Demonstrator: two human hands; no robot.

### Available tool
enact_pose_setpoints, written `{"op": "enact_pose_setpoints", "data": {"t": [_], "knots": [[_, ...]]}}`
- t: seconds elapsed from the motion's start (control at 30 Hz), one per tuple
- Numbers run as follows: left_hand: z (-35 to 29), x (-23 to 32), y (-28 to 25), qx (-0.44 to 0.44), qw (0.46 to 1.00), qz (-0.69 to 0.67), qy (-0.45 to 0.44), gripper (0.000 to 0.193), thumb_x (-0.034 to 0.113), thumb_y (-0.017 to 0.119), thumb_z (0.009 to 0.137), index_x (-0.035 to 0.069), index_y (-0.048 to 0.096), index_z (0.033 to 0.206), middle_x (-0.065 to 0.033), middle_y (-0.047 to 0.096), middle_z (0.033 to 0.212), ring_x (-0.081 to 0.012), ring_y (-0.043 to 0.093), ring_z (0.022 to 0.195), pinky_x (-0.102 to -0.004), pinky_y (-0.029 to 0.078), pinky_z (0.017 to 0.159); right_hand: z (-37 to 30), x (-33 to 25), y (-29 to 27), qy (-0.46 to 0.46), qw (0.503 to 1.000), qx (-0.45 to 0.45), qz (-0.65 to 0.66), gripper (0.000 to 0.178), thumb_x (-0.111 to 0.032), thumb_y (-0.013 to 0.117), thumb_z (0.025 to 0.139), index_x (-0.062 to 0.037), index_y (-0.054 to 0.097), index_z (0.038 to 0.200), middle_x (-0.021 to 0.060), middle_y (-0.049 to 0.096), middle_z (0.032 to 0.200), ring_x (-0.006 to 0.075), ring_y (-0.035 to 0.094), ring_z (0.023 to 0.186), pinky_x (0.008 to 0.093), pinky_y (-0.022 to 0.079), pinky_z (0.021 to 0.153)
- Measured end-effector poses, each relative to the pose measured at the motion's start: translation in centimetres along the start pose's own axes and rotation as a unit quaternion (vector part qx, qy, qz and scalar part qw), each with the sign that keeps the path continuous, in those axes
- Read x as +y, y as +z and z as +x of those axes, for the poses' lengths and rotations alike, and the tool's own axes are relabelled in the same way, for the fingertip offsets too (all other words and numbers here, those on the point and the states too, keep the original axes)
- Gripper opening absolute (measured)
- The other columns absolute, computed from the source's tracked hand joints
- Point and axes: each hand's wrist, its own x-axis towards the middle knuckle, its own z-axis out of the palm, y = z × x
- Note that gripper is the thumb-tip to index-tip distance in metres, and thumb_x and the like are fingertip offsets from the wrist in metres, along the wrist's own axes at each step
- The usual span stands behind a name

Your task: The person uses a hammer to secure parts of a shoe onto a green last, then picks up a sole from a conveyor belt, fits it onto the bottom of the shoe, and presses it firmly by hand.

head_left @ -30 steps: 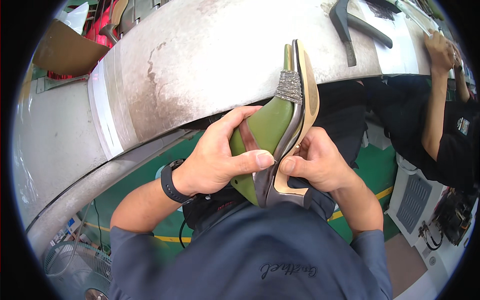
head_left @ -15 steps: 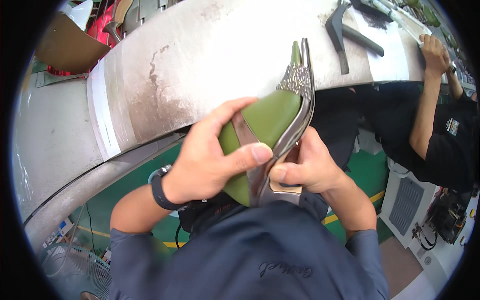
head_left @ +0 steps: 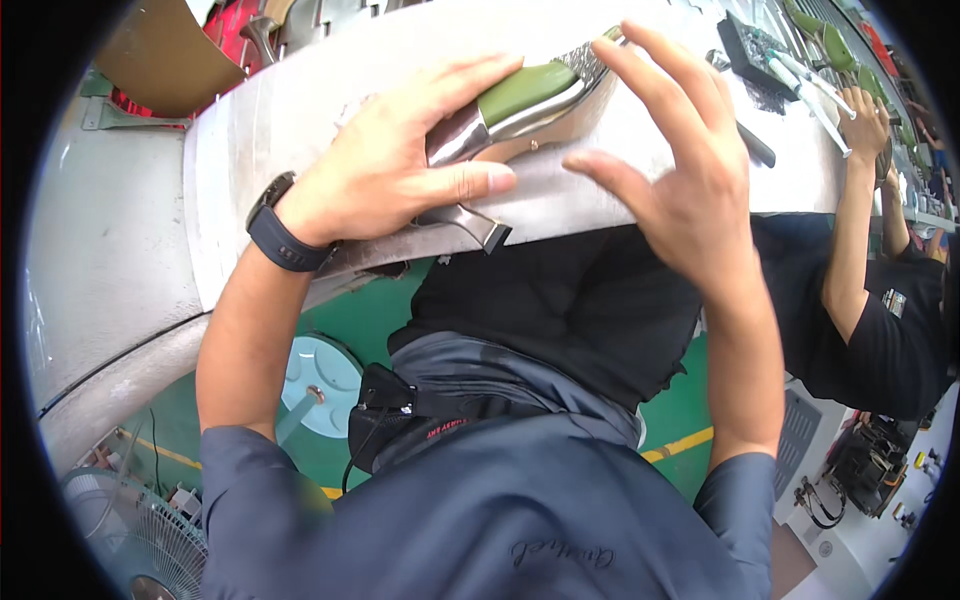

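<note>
A green high-heeled shoe [head_left: 525, 88] lies over the bench, with a glittery band near its pointed tip and a shiny metallic edge. Its dark metallic heel [head_left: 490, 235] points toward me past the bench edge. My left hand [head_left: 405, 160] grips the rear part of the shoe, thumb on the near side and fingers over the far side. Beside the tip, my right hand [head_left: 690, 150] is spread with the thumb apart. The fingertips of that hand are at the tip; whether they touch it cannot be told.
A dark hammer's handle [head_left: 756, 145] shows beyond my right hand. Farther right lie a black block [head_left: 750, 50] and white-and-blue sticks [head_left: 815, 95], near a co-worker's hand [head_left: 862, 120]. A brown curved sheet [head_left: 165, 55] stands back left. Below are a blue round stool [head_left: 322, 385] and a fan [head_left: 140, 530].
The shoe has moved up and away from my body to the bench and tilted rightward. My right hand has come off the heel area, opened, and moved up to the tip.
</note>
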Motion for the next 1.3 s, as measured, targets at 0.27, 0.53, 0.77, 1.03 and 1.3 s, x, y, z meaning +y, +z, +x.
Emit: {"op": "enact_pose_setpoints", "data": {"t": [0.27,0.53,0.77,1.03,1.3], "knots": [[0.0,0.0,0.6,0.021,0.999,0.030,-0.004,0.083,0.021,0.082,0.084,0.004,0.049,0.159,-0.0208,0.055,0.156,-0.0384,0.056,0.139,-0.0447,0.043,0.118,2.1,2.7,1.6,0.001,0.989,-0.120,0.091,0.062,-0.025,0.089,0.080,-0.0094,0.071,0.137,0.0127,0.066,0.144,0.0338,0.053,0.143,0.0468,0.044,0.116],[-0.1,-0.1,1.1,0.052,0.998,0.020,0.011,0.087,0.017,0.083,0.078,-0.001,0.049,0.156,-0.0229,0.055,0.153,-0.0429,0.052,0.141,-0.0480,0.040,0.120,5.2,0.9,1.2,0.025,0.976,-0.204,0.073,0.058,-0.020,0.093,0.069,-0.0028,0.073,0.121,0.0140,0.074,0.121,0.0393,0.059,0.134,0.0486,0.049,0.109],[0.6,0.4,1.2,0.051,0.999,0.003,-0.009,0.090,0.014,0.084,0.074,-0.004,0.048,0.155,-0.0244,0.055,0.153,-0.0426,0.051,0.143,-0.0468,0.041,0.120,6.3,-0.5,1.1,0.077,0.962,-0.261,0.020,0.066,-0.033,0.096,0.066,-0.0033,0.072,0.120,0.0178,0.073,0.119,0.0404,0.060,0.130,0.0478,0.050,0.107],[-0.3,1.5,1.7,0.054,0.998,0.015,-0.033,0.087,0.016,0.081,0.080,-0.005,0.044,0.156,-0.0269,0.050,0.156,-0.0432,0.050,0.144,-0.0459,0.039,0.121,2.2,2.1,1.4,0.082,0.995,-0.048,0.036,0.070,-0.034,0.091,0.079,-0.0053,0.066,0.137,0.0244,0.060,0.145,0.0406,0.060,0.131,0.0502,0.046,0.113],[1.7,3.5,1.6,0.019,0.995,0.083,-0.057,0.088,0.017,0.082,0.086,-0.003,0.039,0.160,-0.0278,0.052,0.154,-0.0433,0.052,0.142,-0.0446,0.040,0.120,-4.9,8.6,-3.4,0.172,0.980,-0.067,-0.079,0.050,0.005,0.063,0.091,-0.0102,0.070,0.137,0.0188,0.068,0.130,0.0371,0.068,0.118,0.0425,0.054,0.102]]}}
